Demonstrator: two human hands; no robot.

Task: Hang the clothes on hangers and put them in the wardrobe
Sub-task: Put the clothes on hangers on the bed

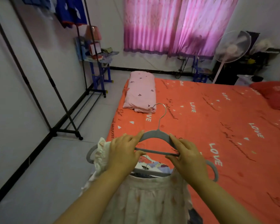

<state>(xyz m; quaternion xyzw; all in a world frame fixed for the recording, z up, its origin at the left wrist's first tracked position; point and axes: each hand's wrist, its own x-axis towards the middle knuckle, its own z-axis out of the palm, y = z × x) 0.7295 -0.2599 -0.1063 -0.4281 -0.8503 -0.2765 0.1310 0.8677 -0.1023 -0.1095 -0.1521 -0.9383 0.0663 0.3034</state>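
Left grip (124, 149) and right grip (187, 154) each pinch one shoulder of the bare grey hanger (155, 135). Directly below the grips, a pale dress (149, 196) lies on a second hanger (214, 172). Blue garments (71, 12) hang on the rack (44, 75), far left. Judged partly complete: the dress is not yet racked.

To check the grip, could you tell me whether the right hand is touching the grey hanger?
Touching. The head view shows the right hand pinching the grey hanger, with its fingers on the hanger's upper arm and its thumb at the bottom bar.
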